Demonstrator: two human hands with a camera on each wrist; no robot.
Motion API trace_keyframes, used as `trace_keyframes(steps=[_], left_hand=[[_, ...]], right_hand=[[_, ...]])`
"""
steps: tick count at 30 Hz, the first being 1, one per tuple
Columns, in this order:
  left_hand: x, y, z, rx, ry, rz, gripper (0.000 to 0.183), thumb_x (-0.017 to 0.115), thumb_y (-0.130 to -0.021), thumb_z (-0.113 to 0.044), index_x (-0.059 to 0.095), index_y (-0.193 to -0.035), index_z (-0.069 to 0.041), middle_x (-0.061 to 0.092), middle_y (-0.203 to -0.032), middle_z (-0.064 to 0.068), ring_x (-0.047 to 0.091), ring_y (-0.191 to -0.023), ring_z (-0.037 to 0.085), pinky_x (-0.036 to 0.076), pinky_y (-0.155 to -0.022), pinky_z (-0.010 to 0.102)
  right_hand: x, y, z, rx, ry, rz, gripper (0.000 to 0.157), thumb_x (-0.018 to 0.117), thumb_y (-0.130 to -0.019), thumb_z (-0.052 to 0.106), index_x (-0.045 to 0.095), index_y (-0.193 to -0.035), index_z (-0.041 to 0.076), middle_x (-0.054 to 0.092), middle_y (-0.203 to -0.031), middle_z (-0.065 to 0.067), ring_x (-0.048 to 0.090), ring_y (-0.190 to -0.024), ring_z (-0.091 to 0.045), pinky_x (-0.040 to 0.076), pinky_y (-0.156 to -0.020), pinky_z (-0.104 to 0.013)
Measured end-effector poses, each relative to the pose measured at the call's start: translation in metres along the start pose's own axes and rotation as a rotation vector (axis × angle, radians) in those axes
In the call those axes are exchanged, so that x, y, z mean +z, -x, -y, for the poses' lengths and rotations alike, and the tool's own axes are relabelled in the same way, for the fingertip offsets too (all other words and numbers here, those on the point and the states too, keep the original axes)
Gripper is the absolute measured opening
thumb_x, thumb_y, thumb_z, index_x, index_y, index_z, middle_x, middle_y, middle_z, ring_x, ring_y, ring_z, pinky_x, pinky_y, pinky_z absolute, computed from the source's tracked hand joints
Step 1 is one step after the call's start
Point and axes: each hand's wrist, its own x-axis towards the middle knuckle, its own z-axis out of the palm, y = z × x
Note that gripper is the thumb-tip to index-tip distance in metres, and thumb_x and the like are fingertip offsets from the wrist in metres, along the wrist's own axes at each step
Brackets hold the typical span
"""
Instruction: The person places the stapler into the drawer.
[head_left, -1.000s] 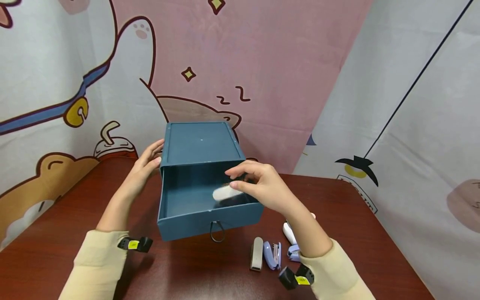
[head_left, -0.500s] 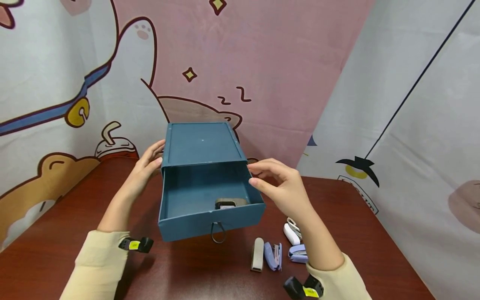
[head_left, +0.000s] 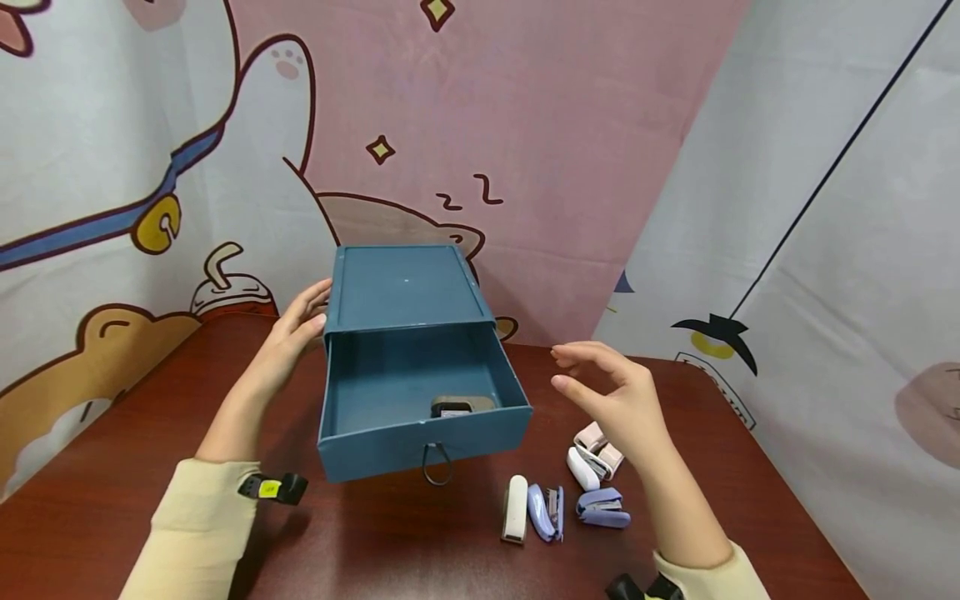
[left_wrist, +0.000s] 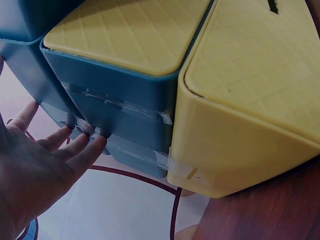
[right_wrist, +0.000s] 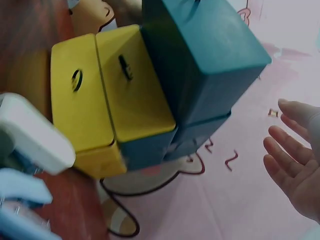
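Note:
A blue drawer (head_left: 423, 446) with a ring pull stands pulled out of the top of a cabinet (head_left: 405, 287). Inside it, near the front right corner, lies a grey-beige and black stapler (head_left: 474, 403), partly hidden by the drawer front. My left hand (head_left: 285, 335) rests against the cabinet's left side; in the left wrist view its straight fingers (left_wrist: 82, 156) reach the taped blue wall. To the right of the drawer, my right hand (head_left: 615, 398) hangs in the air, fingers loosely bent and holding nothing.
Right of the drawer on the table (head_left: 390, 546) lie a white stapler (head_left: 515, 508), lilac staplers (head_left: 546, 512), another white stapler (head_left: 583, 468) and a pinkish one (head_left: 591, 437). Yellow lower drawers (right_wrist: 82, 100) show in the wrist views. A patterned cloth (head_left: 540, 150) hangs behind.
My right hand has let go of the stapler in the drawer, come out over the right side and moved further right. The left hand stays at the cabinet.

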Motion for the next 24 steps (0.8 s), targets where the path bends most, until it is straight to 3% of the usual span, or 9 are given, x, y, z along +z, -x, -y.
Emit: trace_keyframes(steps=[10, 19, 24], left_hand=[[0.001, 0.001, 0.0, 0.011, 0.018, -0.001, 0.054, 0.04, -0.102, -0.022, 0.025, -0.152, -0.013, 0.027, -0.151, 0.016, 0.035, -0.129, 0.025, 0.036, -0.097, 0.034], [0.0, 0.0, 0.001, 0.012, 0.006, 0.001, 0.054, 0.04, -0.102, -0.022, 0.025, -0.153, -0.015, 0.028, -0.151, 0.014, 0.034, -0.131, 0.028, 0.033, -0.1, 0.045], [0.001, 0.0, 0.001, 0.018, 0.019, 0.0, 0.054, 0.041, -0.101, -0.022, 0.025, -0.152, -0.013, 0.028, -0.151, 0.015, 0.034, -0.13, 0.027, 0.035, -0.099, 0.039]], right_hand=[[-0.014, 0.019, -0.031, 0.157, 0.089, -0.013, 0.034, 0.075, -0.083, 0.007, 0.069, -0.116, 0.011, 0.067, -0.106, 0.001, 0.062, -0.092, -0.011, 0.048, -0.076, -0.021], [-0.029, 0.036, -0.062, 0.171, 0.185, -0.009, 0.036, 0.076, -0.081, 0.006, 0.068, -0.116, 0.007, 0.066, -0.105, -0.001, 0.06, -0.092, -0.01, 0.047, -0.074, -0.021], [-0.04, 0.047, -0.079, 0.206, 0.262, 0.015, 0.037, 0.076, -0.082, 0.009, 0.066, -0.118, 0.01, 0.066, -0.107, -0.002, 0.06, -0.091, -0.011, 0.047, -0.073, -0.019]])
